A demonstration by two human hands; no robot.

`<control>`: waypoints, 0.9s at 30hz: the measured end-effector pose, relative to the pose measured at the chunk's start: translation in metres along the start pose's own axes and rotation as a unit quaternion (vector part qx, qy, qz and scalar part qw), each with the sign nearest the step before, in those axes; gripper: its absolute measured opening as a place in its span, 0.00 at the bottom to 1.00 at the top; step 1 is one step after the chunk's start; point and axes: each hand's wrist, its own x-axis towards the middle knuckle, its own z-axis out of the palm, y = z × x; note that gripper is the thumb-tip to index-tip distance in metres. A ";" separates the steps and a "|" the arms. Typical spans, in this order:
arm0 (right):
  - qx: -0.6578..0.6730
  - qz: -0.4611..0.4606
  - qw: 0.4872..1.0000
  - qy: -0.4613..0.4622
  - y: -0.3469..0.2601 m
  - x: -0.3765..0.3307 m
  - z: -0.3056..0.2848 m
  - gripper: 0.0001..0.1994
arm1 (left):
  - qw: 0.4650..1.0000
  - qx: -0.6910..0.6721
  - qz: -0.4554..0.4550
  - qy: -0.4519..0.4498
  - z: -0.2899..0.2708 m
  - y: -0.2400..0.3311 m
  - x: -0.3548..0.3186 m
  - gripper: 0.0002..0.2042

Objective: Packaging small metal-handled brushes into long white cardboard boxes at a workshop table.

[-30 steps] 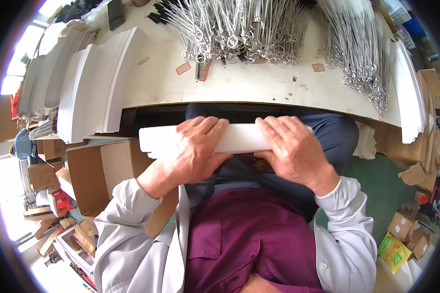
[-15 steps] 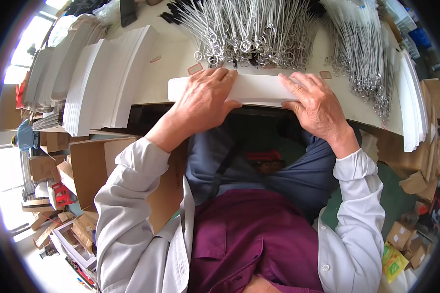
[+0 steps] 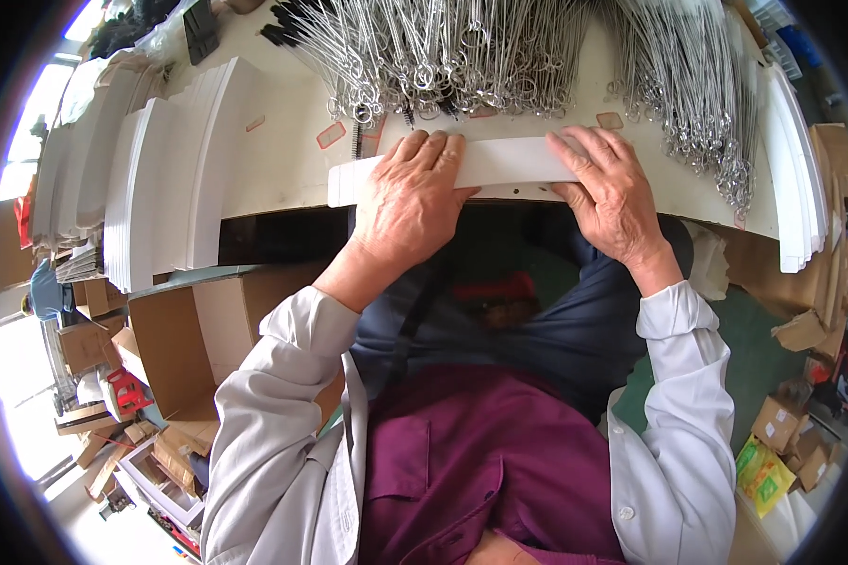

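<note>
A long, narrow white carton (image 3: 507,162) lies across the table's near edge, in front of my body. Over its left part rests my left hand (image 3: 410,193), fingers on top and thumb at the near side. My right hand (image 3: 614,193) pinches the carton's right end between thumb and fingers. Just beyond my left hand, the black bristles of a brush (image 3: 356,139) stick out near a small red-edged label (image 3: 331,136). A large heap of wire-handled brushes (image 3: 443,56) with looped ends spreads over the table behind the carton.
White flat cartons (image 3: 165,174) stand stacked at the table's left, and more white cartons (image 3: 793,179) line its right edge. Another bundle of wire brushes (image 3: 697,104) lies at the right. An open cardboard box (image 3: 171,353) sits below the table on the left.
My left hand has slid a little to the right along the carton. My right hand keeps its hold on the right end. The whole view has shifted slightly.
</note>
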 end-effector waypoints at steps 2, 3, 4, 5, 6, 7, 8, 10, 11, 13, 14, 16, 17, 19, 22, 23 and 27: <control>-0.002 -0.002 1.000 -0.006 -0.001 -0.001 -0.001 0.26 | 1.000 -0.005 -0.010 -0.001 0.000 0.001 -0.003 0.28; -0.007 -0.005 1.000 -0.006 -0.002 -0.002 -0.001 0.26 | 1.000 0.001 -0.010 0.001 0.003 0.001 -0.005 0.29; -0.012 -0.008 1.000 -0.006 -0.003 -0.004 -0.001 0.26 | 1.000 0.007 -0.010 0.002 0.006 0.000 -0.008 0.30; -0.013 -0.009 1.000 -0.007 -0.004 -0.005 -0.001 0.26 | 1.000 0.006 -0.011 0.003 0.007 0.000 -0.011 0.30; -0.012 -0.009 1.000 -0.009 -0.006 -0.007 -0.002 0.28 | 1.000 -0.004 -0.007 0.003 0.007 -0.001 -0.013 0.31; -0.011 -0.010 1.000 -0.011 -0.008 -0.009 -0.002 0.29 | 1.000 -0.014 -0.004 0.003 0.008 -0.001 -0.015 0.32; -0.012 -0.010 1.000 -0.012 -0.011 -0.011 -0.001 0.29 | 1.000 -0.015 -0.004 0.004 0.011 0.000 -0.017 0.32; -0.032 0.009 0.999 -0.006 -0.019 -0.014 0.006 0.33 | 0.999 0.032 0.009 0.023 0.017 0.003 -0.020 0.33; -0.035 0.009 0.999 -0.006 -0.024 -0.011 0.008 0.33 | 0.999 0.029 0.011 0.025 0.019 0.003 -0.020 0.33; 0.011 0.015 0.999 -0.030 -0.040 0.002 0.018 0.35 | 0.999 0.046 0.013 0.003 0.024 0.004 -0.020 0.33; 0.010 -0.007 1.000 -0.029 -0.049 0.008 0.024 0.35 | 0.999 0.045 0.015 0.004 0.024 0.004 -0.020 0.33; -0.018 -0.026 0.998 -0.047 -0.063 0.014 0.036 0.36 | 0.995 0.080 0.056 -0.016 0.024 0.003 -0.021 0.34; -0.026 -0.023 0.998 -0.053 -0.066 0.014 0.042 0.38 | 0.995 0.080 0.057 -0.017 0.024 0.002 -0.021 0.34; -0.026 -0.023 0.998 -0.055 -0.065 0.013 0.042 0.38 | 0.994 0.087 0.067 -0.014 0.027 0.002 -0.020 0.34; -0.029 -0.030 0.998 -0.056 -0.060 0.012 0.042 0.35 | 0.996 0.069 0.050 -0.016 0.020 -0.002 -0.022 0.33; -0.032 -0.038 0.997 -0.052 -0.058 0.012 0.041 0.33 | 0.996 0.066 0.051 -0.019 0.020 -0.005 -0.024 0.33; -0.047 0.043 0.998 -0.029 -0.031 -0.011 0.032 0.39 | 0.997 0.065 0.029 -0.008 0.012 -0.018 -0.042 0.35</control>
